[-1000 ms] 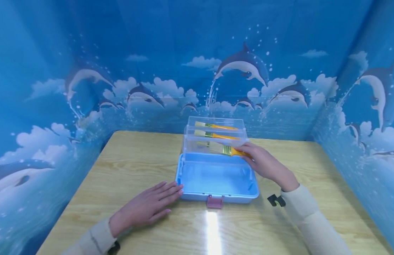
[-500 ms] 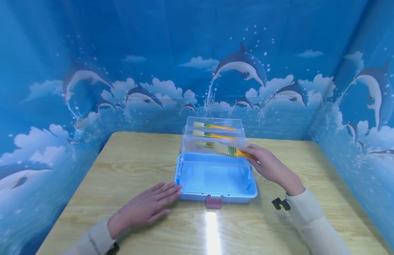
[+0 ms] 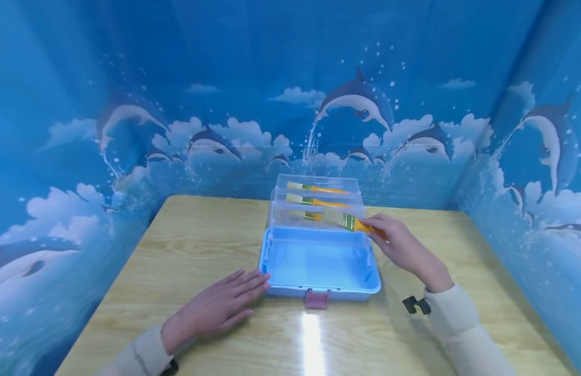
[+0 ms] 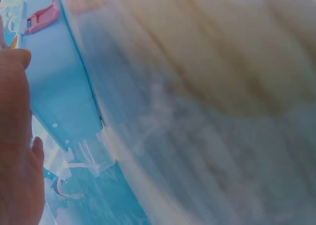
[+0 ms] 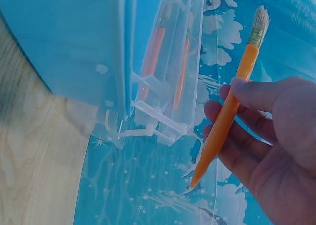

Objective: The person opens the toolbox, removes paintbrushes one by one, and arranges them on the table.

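My right hand (image 3: 405, 245) pinches a paintbrush (image 5: 229, 109) by its orange handle, between thumb and fingers. The brush's pale bristles point left, over the right side of a blue toolbox (image 3: 318, 263). That box stands with its tiered clear trays (image 3: 277, 219) raised at the back. Orange-handled brushes lie in the upper tray (image 3: 330, 189) and the one below it. Lower down shows a further brush (image 3: 312, 216), its handle end hidden behind the held brush. My left hand (image 3: 220, 305) lies flat with straight fingers, tips at the box's front left corner.
A pink latch (image 3: 317, 300) hangs at the front of the box. The wooden table (image 3: 201, 235) carries the box, and a blue dolphin-print cloth (image 3: 252, 104) rises behind and at both sides. In the left wrist view, a pale blur covers the right side.
My right hand has drawn the paintbrush a little to the right, uncovering more of the brush in the lower tray. The left hand stays at the box corner.
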{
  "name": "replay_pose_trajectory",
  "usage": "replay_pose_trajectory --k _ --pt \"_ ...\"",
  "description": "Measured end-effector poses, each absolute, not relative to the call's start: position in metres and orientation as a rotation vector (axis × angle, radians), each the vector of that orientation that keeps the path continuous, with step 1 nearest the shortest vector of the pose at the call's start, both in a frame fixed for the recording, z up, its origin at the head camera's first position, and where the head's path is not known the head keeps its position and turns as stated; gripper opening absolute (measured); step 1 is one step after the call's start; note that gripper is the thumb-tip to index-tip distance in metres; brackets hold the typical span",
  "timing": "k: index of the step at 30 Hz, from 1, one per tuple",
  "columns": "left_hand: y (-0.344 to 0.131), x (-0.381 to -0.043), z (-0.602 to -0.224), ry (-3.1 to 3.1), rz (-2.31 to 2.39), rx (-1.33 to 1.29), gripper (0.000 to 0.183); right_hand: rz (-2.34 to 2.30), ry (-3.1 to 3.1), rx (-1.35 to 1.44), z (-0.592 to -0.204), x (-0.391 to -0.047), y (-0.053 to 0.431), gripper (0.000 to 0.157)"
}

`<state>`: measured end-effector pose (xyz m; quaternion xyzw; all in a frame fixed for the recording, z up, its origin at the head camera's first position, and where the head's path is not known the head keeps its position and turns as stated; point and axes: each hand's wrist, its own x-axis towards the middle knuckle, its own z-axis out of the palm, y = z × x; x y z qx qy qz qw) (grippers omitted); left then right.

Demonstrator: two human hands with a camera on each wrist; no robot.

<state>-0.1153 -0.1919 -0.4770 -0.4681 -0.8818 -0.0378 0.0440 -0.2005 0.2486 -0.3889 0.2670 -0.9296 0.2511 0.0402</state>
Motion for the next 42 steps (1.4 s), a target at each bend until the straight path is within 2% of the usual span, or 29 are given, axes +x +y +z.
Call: replay_pose_trajectory --k 17,42 --pt "-0.192 -0.113 -0.476 -2.688 -0.109 -1.415 0.063 0.743 -2.689 0.745 -0.401 -0.201 0.257 0.039" --pt "-0.193 -0.114 -0.478 -2.682 -0.093 -1.423 0.063 0.852 -2.724 0.468 -0.408 -0.194 0.275 0.042"
